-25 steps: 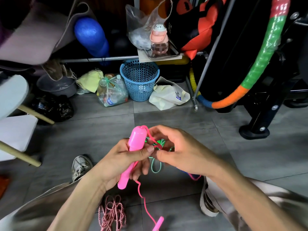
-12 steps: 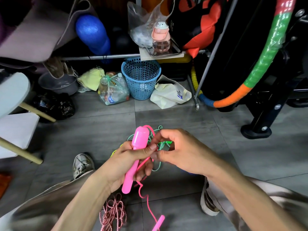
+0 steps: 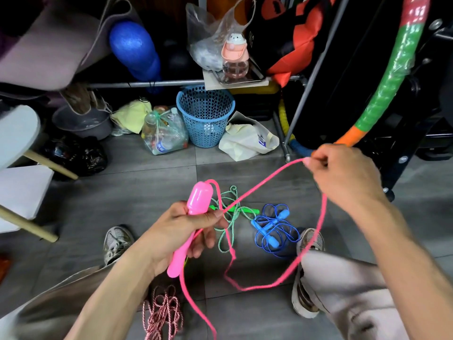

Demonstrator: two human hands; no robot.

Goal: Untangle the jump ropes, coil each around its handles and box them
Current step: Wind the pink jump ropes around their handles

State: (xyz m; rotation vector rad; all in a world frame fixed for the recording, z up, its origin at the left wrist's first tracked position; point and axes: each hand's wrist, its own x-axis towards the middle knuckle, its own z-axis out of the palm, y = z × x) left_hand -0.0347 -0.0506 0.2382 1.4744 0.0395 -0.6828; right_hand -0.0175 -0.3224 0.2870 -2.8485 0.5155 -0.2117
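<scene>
The pink handle (image 3: 196,217) stood nearly upright in the left hand (image 3: 181,231), whose fingers were curled round its narrow shaft with the thumb pressed across the front; the fat rounded top stuck out above the fist and the lower end poked out below the palm; the pink rope (image 3: 267,185) left the top of the handle, crossed under the left thumb and ran up and to the right to the right hand (image 3: 343,177), which pinched it between thumb and curled fingers, raised well apart from the left; from that pinch the rope dropped in a long loop past the right knee and back toward the floor; on the grey tiles between the feet lay the green rope (image 3: 230,217), loosely tangled, and just beside it to the right the blue rope (image 3: 274,229) with its handles; a red-and-white rope (image 3: 161,312) lay heaped near the bottom edge; farther back stood a blue basket (image 3: 206,114).
</scene>
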